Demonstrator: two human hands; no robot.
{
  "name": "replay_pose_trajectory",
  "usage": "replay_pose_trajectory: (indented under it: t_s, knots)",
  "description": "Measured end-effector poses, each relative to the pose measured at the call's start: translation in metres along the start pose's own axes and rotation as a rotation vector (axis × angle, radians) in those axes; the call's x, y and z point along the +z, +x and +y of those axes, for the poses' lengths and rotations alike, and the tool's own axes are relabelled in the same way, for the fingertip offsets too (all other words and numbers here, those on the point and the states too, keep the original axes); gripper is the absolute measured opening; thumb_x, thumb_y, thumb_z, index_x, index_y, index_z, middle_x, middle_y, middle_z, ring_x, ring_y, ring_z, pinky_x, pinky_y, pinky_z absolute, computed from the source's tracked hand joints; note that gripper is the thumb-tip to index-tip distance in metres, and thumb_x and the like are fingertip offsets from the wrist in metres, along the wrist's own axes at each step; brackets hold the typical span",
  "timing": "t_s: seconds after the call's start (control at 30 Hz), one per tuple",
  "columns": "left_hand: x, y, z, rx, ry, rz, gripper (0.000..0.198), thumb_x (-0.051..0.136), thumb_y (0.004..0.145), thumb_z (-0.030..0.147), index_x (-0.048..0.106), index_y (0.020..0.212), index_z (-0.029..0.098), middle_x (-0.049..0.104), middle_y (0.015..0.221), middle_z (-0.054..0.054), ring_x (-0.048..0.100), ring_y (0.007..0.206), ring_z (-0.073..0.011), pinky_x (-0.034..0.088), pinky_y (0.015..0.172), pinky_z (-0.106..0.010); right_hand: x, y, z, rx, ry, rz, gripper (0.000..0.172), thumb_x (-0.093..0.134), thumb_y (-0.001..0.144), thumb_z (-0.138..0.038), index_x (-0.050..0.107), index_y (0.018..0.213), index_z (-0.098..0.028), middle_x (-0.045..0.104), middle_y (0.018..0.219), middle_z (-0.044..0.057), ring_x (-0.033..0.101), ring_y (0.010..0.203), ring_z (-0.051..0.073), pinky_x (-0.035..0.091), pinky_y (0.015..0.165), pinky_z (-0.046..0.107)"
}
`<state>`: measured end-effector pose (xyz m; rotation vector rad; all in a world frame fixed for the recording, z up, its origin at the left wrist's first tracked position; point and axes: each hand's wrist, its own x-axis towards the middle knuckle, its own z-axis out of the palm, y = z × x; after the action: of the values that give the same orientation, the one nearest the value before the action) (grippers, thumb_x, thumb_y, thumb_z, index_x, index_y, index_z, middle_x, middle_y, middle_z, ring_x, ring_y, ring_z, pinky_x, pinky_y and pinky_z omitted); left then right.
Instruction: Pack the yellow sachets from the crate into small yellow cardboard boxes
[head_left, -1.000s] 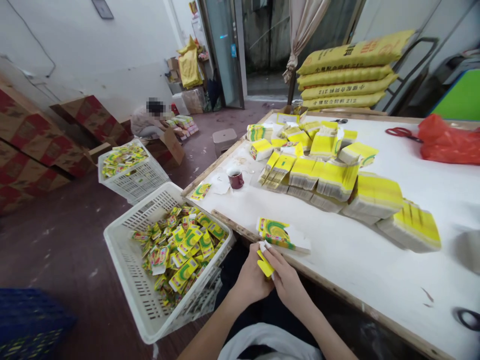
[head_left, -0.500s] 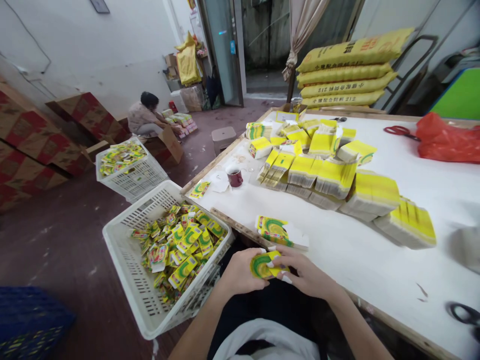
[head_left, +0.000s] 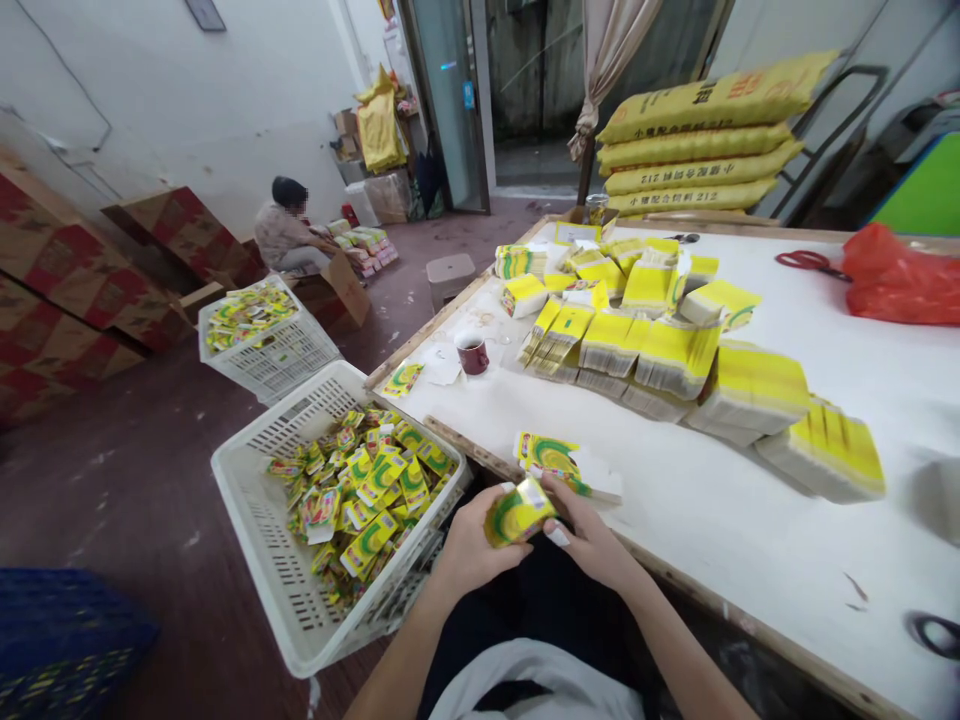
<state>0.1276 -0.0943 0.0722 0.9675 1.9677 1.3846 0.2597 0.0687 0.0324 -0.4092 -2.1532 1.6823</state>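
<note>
A small yellow-green carton [head_left: 517, 514] is held between my two hands above my lap, at the table's near edge. My left hand [head_left: 474, 540] wraps round its left side. My right hand [head_left: 589, 535] grips the right end, fingers behind it and thumb in front. Just beyond lies a short stack of flat printed cartons [head_left: 551, 455] with white flaps. To my left stands a white plastic crate [head_left: 251, 560] holding many folded yellow cartons [head_left: 367, 540].
On the white table [head_left: 697, 560] lie long rows of flat yellow cartons [head_left: 675, 350], a dark red mug [head_left: 473, 357], red-handled scissors [head_left: 806, 261] and a red plastic bag [head_left: 900, 280]. A second filled crate [head_left: 277, 350] stands farther back. A person [head_left: 289, 230] sits beyond it.
The carton has turned in my hands and now looks boxier, its end tilted up. My right hand has shifted from over its top to its right end.
</note>
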Motion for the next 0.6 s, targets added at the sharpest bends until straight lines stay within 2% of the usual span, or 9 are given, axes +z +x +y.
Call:
replay_pose_trajectory:
  t_s: [0.07,0.13,0.17,0.2,0.27,0.33,0.47,0.6]
  knots:
    - [-0.010,0.003,-0.009,-0.094,-0.336,0.296,0.066,0.081,0.062,0.034,0.054,0.121,0.020,0.065,0.117,-0.006,0.062,0.106,-0.0234,0.049,0.097,-0.038,-0.008,0.006,0.010,0.043,-0.172,0.150,0.043,0.053,0.088,-0.035,0.055,0.127,-0.018,0.062,0.123,0.015,0.061,0.108,0.030,0.047,0.095,0.048]
    - [-0.024,0.005,-0.019,-0.214,-0.685,0.632,0.055,0.075,0.069,0.045,0.054,0.115,0.023,0.065,0.114,-0.004,0.061,0.107,-0.0223,0.050,0.095,-0.037,-0.016,0.011,0.024,0.106,-0.482,0.314,0.033,0.054,0.084,-0.029,0.060,0.114,-0.016,0.063,0.110,0.016,0.058,0.102,0.032,0.045,0.092,0.051]
    - [-0.031,0.004,-0.024,-0.283,-0.821,0.733,0.046,0.069,0.075,0.053,0.056,0.108,0.024,0.065,0.110,-0.004,0.061,0.105,-0.0219,0.051,0.092,-0.036,-0.020,0.013,0.031,0.136,-0.633,0.364,0.029,0.056,0.082,-0.027,0.061,0.109,-0.015,0.061,0.107,0.017,0.056,0.100,0.033,0.045,0.091,0.051]
    - [-0.037,0.003,-0.028,-0.352,-0.922,0.772,0.040,0.059,0.081,0.059,0.057,0.101,0.024,0.065,0.106,-0.005,0.062,0.103,-0.0215,0.053,0.089,-0.036,-0.022,0.015,0.038,0.161,-0.753,0.385,0.028,0.057,0.081,-0.025,0.062,0.106,-0.014,0.060,0.104,0.018,0.054,0.098,0.034,0.044,0.089,0.051]
    - [-0.041,0.000,-0.034,-0.468,-1.031,0.720,0.041,0.043,0.089,0.061,0.057,0.091,0.022,0.066,0.100,-0.007,0.064,0.097,-0.0203,0.055,0.082,-0.034,-0.025,0.017,0.049,0.187,-0.879,0.375,0.025,0.059,0.080,-0.023,0.061,0.102,-0.013,0.058,0.101,0.018,0.052,0.093,0.032,0.045,0.085,0.048]
    - [-0.033,-0.003,-0.036,-0.553,-1.104,0.652,0.035,0.043,0.092,0.051,0.058,0.090,0.019,0.066,0.097,-0.008,0.065,0.085,-0.0166,0.055,0.074,-0.031,-0.025,0.018,0.056,0.171,-0.902,0.354,0.021,0.059,0.081,-0.022,0.059,0.100,-0.014,0.057,0.098,0.016,0.051,0.091,0.031,0.044,0.085,0.044]
    - [0.003,-0.001,-0.030,-0.657,-1.184,0.538,0.014,0.054,0.090,0.029,0.058,0.094,0.016,0.065,0.086,-0.004,0.060,0.061,-0.0081,0.050,0.056,-0.021,-0.025,0.020,0.060,0.161,-0.895,0.368,0.023,0.060,0.083,-0.025,0.056,0.103,-0.015,0.056,0.100,0.015,0.050,0.092,0.029,0.043,0.086,0.042]
    - [0.029,0.008,-0.020,-0.713,-1.204,0.444,0.014,0.064,0.083,0.021,0.061,0.095,0.014,0.063,0.073,0.000,0.055,0.053,-0.0068,0.044,0.048,-0.018,-0.024,0.022,0.056,0.197,-0.926,0.377,0.014,0.059,0.083,-0.021,0.058,0.095,-0.015,0.055,0.096,0.013,0.051,0.090,0.027,0.043,0.084,0.039]
